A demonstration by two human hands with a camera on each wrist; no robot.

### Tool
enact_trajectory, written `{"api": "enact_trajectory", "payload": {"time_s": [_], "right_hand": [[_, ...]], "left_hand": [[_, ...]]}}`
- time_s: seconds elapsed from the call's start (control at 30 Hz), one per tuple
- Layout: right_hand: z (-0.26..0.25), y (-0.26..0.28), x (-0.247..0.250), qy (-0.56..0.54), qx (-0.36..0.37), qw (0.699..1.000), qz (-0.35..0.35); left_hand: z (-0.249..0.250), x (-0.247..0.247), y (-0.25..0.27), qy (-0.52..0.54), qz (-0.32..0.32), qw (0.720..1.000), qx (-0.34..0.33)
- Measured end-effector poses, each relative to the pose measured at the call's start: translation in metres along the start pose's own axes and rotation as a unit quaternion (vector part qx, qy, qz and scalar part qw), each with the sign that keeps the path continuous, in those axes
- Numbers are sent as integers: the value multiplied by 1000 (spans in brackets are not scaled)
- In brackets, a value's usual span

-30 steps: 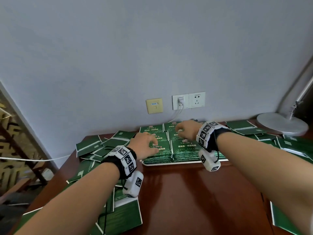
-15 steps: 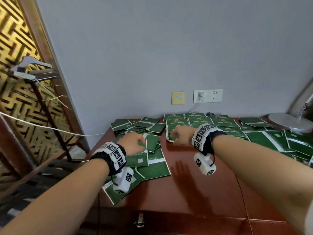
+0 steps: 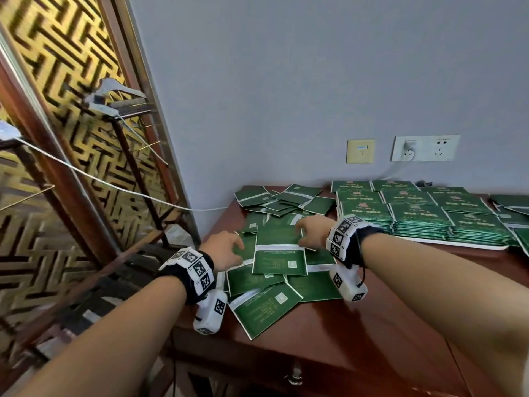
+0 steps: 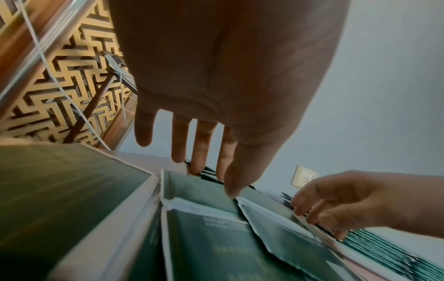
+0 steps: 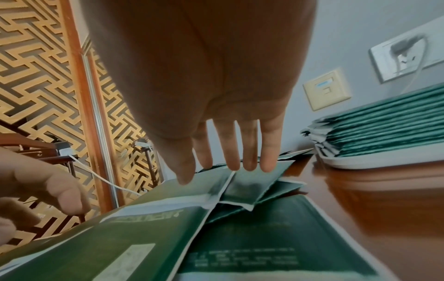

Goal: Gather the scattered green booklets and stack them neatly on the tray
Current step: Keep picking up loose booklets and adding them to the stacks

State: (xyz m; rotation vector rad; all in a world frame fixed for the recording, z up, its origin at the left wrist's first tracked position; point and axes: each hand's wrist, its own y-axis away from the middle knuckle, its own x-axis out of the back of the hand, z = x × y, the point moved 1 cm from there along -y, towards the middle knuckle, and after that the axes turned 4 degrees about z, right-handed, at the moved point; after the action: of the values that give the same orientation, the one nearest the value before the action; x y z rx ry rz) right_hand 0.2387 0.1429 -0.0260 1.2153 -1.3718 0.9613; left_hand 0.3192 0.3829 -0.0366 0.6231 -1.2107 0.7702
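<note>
**Loose booklets reached for; tray partly filled**

Nearest, loose booklets (image 3: pixel 279 255) are strewn overlapping on the counter (image 3: pixel 372 325) at its left end. Over them the left hand (image 3: pixel 226 249) and right hand (image 3: pixel 310 232) are held with each grip spread and nothing pinched, fingertips at the top booklet's edges. Farther right, neat rows are stacked on the tray (image 3: pixel 469 245). More scatter lies beyond the pile. The task is judged roughly half done.

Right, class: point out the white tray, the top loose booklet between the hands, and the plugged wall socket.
white tray (image 3: pixel 472 245), head view, its front rim.
top loose booklet (image 3: pixel 279 260), head view, its green cover.
wall socket (image 3: pixel 425 148), head view, plate centre.
</note>
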Motion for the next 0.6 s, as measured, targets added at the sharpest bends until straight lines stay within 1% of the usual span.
{"api": "enact_trajectory", "payload": {"time_s": [0.13,0.27,0.43,0.53,0.6], "right_hand": [[-11,-23,-3,0,17,1000,2],[-21,-39,-8,22,32,999,6],[-21,-45,-7,12,5,1000,-1],[-18,-43,2,-3,-6,1000,-8],[-11,-38,12,-11,-16,1000,3]], "left_hand": [[-6,-3,-12,26,-2,1000,2],[-9,-7,-20,25,-6,1000,-16],[-13,-9,-23,22,0,1000,-14],[-15,-8,-25,13,-10,1000,-8],[-14,-6,-28,11,-12,1000,-4]]}}
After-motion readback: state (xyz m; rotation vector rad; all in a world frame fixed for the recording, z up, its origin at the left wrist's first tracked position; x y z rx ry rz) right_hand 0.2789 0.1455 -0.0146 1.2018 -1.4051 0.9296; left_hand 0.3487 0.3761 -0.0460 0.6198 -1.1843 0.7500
